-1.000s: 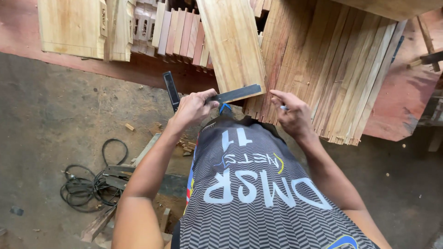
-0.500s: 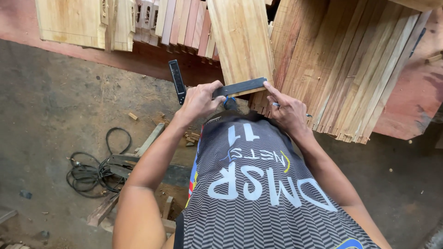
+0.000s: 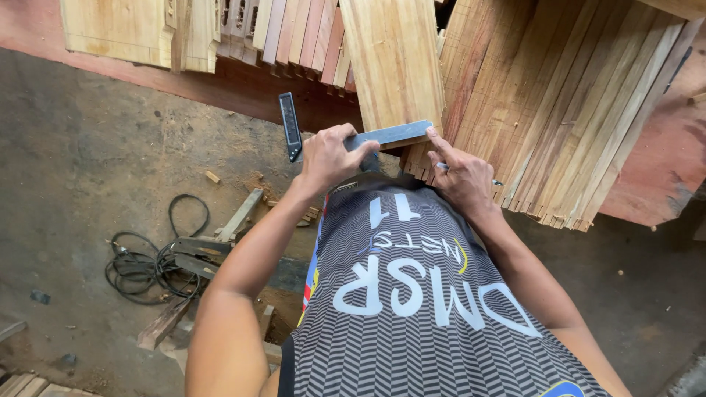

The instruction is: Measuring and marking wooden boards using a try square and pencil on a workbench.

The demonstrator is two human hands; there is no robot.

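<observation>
Left hand fingers: the left hand (image 3: 329,156) is curled over the corner of a metal try square (image 3: 346,136), grasping it where the dark ruled arm meets the grey steel blade.
Right hand fingers: the right hand (image 3: 460,173) has its forefinger stretched out, the tip pressing the far end of the steel blade against the wood; a thin pen-like stick (image 3: 471,170) crosses under the other fingers, and whether they clamp it I cannot tell.
Try square: the blade lies flat across the near end of a pale, long wooden plank (image 3: 393,62); the dark arm sticks up and away past the plank's left edge, over the floor.
Plank: it rests on top of the stack, its near end just beside the person's chest.
Stack to the right: narrow reddish-brown wooden slats (image 3: 559,110) lie side by side, touching, their near ends ragged.
Stack to the left: a broad pale wooden board (image 3: 118,29) and thin slats set on edge (image 3: 294,29).
Floor: dusty grey concrete floor (image 3: 88,147), with a coiled black cable (image 3: 143,265) by the left arm and loose wood offcuts (image 3: 239,217) near it.
Clothing: a grey zigzag-patterned jersey (image 3: 419,331) with white lettering.
</observation>
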